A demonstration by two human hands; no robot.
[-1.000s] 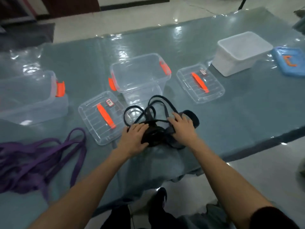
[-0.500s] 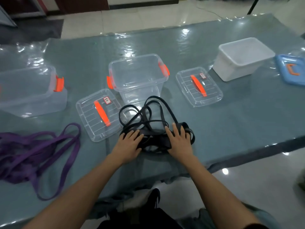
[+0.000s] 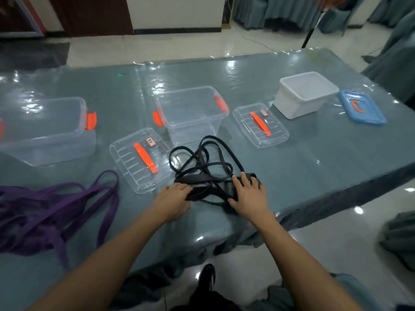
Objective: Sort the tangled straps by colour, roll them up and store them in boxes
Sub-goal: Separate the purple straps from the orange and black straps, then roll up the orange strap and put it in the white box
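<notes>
Two-handed contact with tangled black strap [image 3: 195,178], mid-frame.
Right hand [image 3: 247,196] flat, fingers spread; left hand [image 3: 174,197] touching, grip unclear.

The right hand [image 3: 248,196] rests flat, fingers spread, on the black strap tangle [image 3: 208,167]; the left hand [image 3: 174,198] touches its left end. Purple straps [image 3: 56,205] lie well apart to the left. A clear box [image 3: 190,108] stands behind.

Black strap [image 3: 197,177], purple straps [image 3: 56,198], clear boxes [image 3: 190,113] with orange latches [image 3: 91,121].
</notes>
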